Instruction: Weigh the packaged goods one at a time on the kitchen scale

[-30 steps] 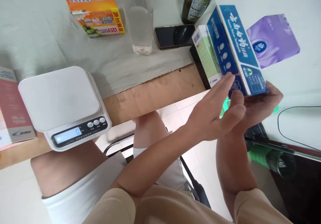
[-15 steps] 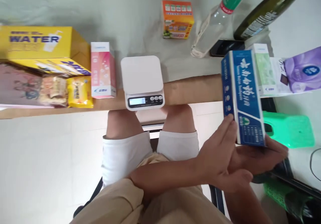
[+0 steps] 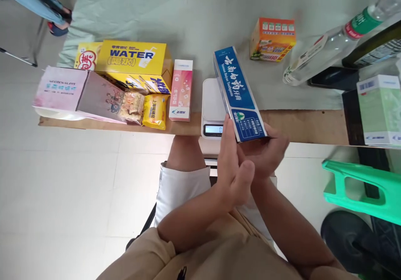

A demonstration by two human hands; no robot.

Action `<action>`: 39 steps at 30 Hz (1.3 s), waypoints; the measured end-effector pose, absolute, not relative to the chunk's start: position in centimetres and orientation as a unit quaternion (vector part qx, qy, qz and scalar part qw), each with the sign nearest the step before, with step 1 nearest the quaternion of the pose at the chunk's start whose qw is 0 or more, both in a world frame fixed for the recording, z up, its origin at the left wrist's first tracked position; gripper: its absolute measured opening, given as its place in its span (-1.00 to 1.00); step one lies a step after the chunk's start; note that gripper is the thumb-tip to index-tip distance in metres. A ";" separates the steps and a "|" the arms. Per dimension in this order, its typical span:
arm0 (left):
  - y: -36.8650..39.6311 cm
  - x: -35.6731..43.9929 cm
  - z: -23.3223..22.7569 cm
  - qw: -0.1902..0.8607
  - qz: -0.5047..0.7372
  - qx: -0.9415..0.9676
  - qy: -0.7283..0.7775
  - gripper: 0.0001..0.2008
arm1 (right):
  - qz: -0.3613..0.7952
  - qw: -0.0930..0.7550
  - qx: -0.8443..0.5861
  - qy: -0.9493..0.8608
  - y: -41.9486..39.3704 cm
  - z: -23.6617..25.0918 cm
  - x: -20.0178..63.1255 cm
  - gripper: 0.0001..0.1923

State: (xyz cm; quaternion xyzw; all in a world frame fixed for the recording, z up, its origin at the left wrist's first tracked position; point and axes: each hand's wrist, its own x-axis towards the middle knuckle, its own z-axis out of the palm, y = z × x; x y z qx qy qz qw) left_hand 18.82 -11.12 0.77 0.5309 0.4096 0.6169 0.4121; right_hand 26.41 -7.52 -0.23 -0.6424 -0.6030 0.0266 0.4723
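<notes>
A blue and white toothpaste box (image 3: 239,94) is held tilted in front of me, its far end leaning over the kitchen scale. My left hand (image 3: 233,167) lies along the box's left side, fingers straight against it and thumb apart. Under the near end and round its right corner is my right hand (image 3: 266,156), its fingers partly hidden by the box. The white kitchen scale (image 3: 211,104) stands at the table's front edge. Its lit display shows on the left, while the box and my left hand cover its right part.
Left of the scale stand a pink box (image 3: 181,90), a yellow snack packet (image 3: 155,110), a yellow WATER box (image 3: 130,58) and a lilac box (image 3: 62,90). Rightward are an orange box (image 3: 272,39), a clear bottle (image 3: 322,54), a green box (image 3: 379,108) and a green stool (image 3: 351,194).
Both hands have carried the toothpaste box leftward from the table's right side to the scale. The view has shifted, so the table items appear farther right.
</notes>
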 end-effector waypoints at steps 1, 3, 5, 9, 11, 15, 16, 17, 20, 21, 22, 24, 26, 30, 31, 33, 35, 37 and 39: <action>-10.9 18.4 0.5 0.407 0.622 0.520 0.421 -0.27 | 0.005 0.486 -0.630 -0.605 -7.3 -0.3 25.7 -0.46; -10.4 17.8 -0.1 0.405 0.632 0.498 0.433 -0.28 | -0.032 0.502 -0.618 -0.604 -7.0 -0.3 24.5 -0.48; -10.1 17.3 -0.6 0.410 0.635 0.485 0.441 -0.28 | -0.043 0.494 -0.625 -0.603 -6.8 -0.3 23.5 -0.52; -9.5 16.4 -1.0 0.405 0.618 0.494 0.459 -0.29 | -0.045 0.490 -0.633 -0.598 -6.7 -0.3 22.8 -0.54; -9.2 16.2 -1.1 0.392 0.621 0.508 0.450 -0.31 | -0.031 0.487 -0.636 -0.598 -6.8 -0.4 23.0 -0.55; -8.6 16.2 -1.7 0.375 0.636 0.523 0.427 -0.34 | 0.010 0.493 -0.622 -0.608 -7.3 -1.1 23.5 -0.63; -8.6 16.2 -1.9 0.372 0.637 0.523 0.427 -0.34 | 0.018 0.493 -0.618 -0.612 -7.4 -1.3 23.6 -0.64; -8.6 16.2 -2.2 0.372 0.637 0.522 0.428 -0.35 | 0.025 0.491 -0.616 -0.616 -7.5 -1.6 23.7 -0.64; -8.9 16.3 -2.8 0.398 0.623 0.505 0.446 -0.36 | 0.038 0.471 -0.603 -0.643 -7.7 -2.3 24.4 -0.57; -9.0 16.2 -2.9 0.406 0.619 0.496 0.453 -0.35 | 0.038 0.462 -0.597 -0.654 -7.8 -2.6 24.8 -0.53; -9.1 16.1 -2.9 0.407 0.625 0.486 0.456 -0.35 | 0.038 0.454 -0.592 -0.665 -7.9 -2.9 25.5 -0.49; -9.3 15.6 -2.9 0.379 0.664 0.459 0.453 -0.35 | 0.037 0.452 -0.579 -0.677 -8.4 -3.6 27.3 -0.47; -9.4 14.6 -3.0 0.315 0.720 0.433 0.441 -0.43 | 0.060 0.468 -0.574 -0.670 -9.3 -4.5 29.8 -0.52; -9.9 12.0 -4.2 0.236 0.732 0.473 0.431 -0.76 | 0.159 0.477 -0.625 -0.598 -11.6 -6.5 34.6 -0.59; -10.2 11.5 -4.7 0.238 0.720 0.486 0.435 -0.67 | 0.171 0.476 -0.637 -0.581 -12.1 -6.8 35.4 -0.59; -10.7 11.0 -5.5 0.242 0.704 0.497 0.446 -0.54 | 0.181 0.480 -0.650 -0.561 -12.9 -7.3 36.3 -0.60; -11.2 11.0 -6.3 0.239 0.695 0.505 0.453 -0.50 | 0.197 0.481 -0.658 -0.545 -13.4 -7.4 36.3 -0.61; -11.4 11.2 -7.0 0.235 0.687 0.514 0.457 -0.46 | 0.219 0.476 -0.659 -0.539 -13.7 -7.3 35.9 -0.61; -11.4 11.4 -7.8 0.232 0.679 0.525 0.457 -0.42 | 0.239 0.470 -0.657 -0.538 -13.6 -6.9 35.2 -0.60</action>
